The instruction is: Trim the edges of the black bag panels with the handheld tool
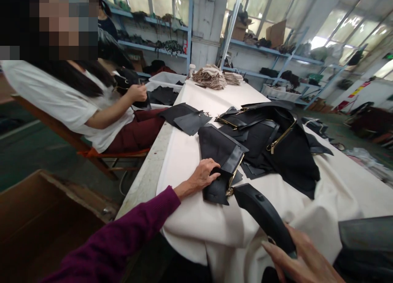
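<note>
On the cream cloth [184,156]: a black panel [217,144], lying near the left edge of the table, with a gold zip [238,165] along its right side and a smoother dark strip next to that.
Left hand [201,174]: reaching in from a purple sleeve [129,230], finger and thumb closed on a fold in the lower part of the panel.
Right hand [299,250]: wrapped round the handle of a black curved tool [264,211].
Tool tip: tilted up and leftward, just beside the zip's lower end; touching or apart, cannot tell.
Black pile [270,148]: heaped to the right of the panel, with more gold zips showing.
Flat black pieces [190,119]: overlapping just beyond the panel, at the table's left edge.
Beige stack [210,76]: at the far end of the table.
Co-worker [80,103]: seated at the left in a white top and dark red trousers, gripping something dark, too small to tell.
Cardboard box [21,205]: open, at lower left beside the table.
Blue shelves [190,33]: along the wall, loaded with dark bundles.
</note>
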Available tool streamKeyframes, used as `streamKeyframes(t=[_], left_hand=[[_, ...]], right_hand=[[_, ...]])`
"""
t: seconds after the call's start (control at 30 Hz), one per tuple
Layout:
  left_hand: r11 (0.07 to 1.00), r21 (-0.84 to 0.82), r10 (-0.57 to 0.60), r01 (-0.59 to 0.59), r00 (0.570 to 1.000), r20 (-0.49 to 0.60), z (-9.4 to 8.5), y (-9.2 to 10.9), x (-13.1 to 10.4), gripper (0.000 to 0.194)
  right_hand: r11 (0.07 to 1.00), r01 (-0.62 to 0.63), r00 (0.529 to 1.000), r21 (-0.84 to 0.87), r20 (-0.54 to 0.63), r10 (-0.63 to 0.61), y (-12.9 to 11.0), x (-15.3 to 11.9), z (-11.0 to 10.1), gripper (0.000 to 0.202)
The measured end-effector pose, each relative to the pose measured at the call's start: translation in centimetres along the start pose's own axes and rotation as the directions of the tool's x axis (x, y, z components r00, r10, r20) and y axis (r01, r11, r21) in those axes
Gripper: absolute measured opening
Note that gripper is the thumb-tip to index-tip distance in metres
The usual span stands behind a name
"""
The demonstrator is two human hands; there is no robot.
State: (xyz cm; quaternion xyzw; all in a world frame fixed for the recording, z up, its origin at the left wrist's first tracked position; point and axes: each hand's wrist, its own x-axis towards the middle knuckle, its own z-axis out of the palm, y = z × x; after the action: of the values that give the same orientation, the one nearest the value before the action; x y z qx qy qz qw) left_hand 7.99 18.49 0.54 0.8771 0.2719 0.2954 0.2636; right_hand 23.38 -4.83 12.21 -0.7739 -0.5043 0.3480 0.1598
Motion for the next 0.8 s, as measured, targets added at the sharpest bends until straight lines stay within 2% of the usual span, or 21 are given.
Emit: streamKeyframes(t=[0.07,0.2,0.4,0.53,0.6,0.7,0.8], left_hand=[[1.000,0.003,-0.009,0.009,1.000,0.003,-0.1,0.0,0.0,0.021],[1.000,0.014,-0.006,0.006,1.000,-0.006,0.0,-0.1,0.0,0.022],[0.999,-0.020,0.027,-0.026,0.999,0.037,-0.6,-0.2,-0.2,0.024],[0.988,-0.127,0.108,-0.088,0.980,0.165,-2.1,-1.2,-0.4,0.027],[0.987,-0.124,0.122,-0.098,0.970,0.210,-2.8,-1.6,-0.4,0.022],[0.988,-0.029,0.154,-0.151,0.957,0.246,-3.5,-1.4,-0.1,0.012],[0.958,0.146,0.196,-0.247,0.935,0.297,-4.5,0.3,0.9,0.008]], right_hand=[[1.000,0.016,0.998,0.026,0.052,-0.017,-0.2,1.0,0.7,0.023],[0.999,0.028,0.998,0.035,0.052,-0.030,-0.9,3.2,1.5,0.019],[0.999,0.041,0.999,0.004,-0.033,-0.041,-2.4,5.3,0.1,0.027],[0.999,0.035,0.997,0.004,-0.074,-0.034,-1.1,4.8,-1.5,0.037],[1.000,0.023,0.997,0.018,-0.072,-0.022,-0.1,4.1,-2.2,0.041],[0.999,-0.013,0.998,0.050,-0.061,0.016,1.0,2.8,-2.8,0.045],[0.999,-0.030,0.996,0.037,-0.087,0.033,1.5,1.2,-3.3,0.049]])
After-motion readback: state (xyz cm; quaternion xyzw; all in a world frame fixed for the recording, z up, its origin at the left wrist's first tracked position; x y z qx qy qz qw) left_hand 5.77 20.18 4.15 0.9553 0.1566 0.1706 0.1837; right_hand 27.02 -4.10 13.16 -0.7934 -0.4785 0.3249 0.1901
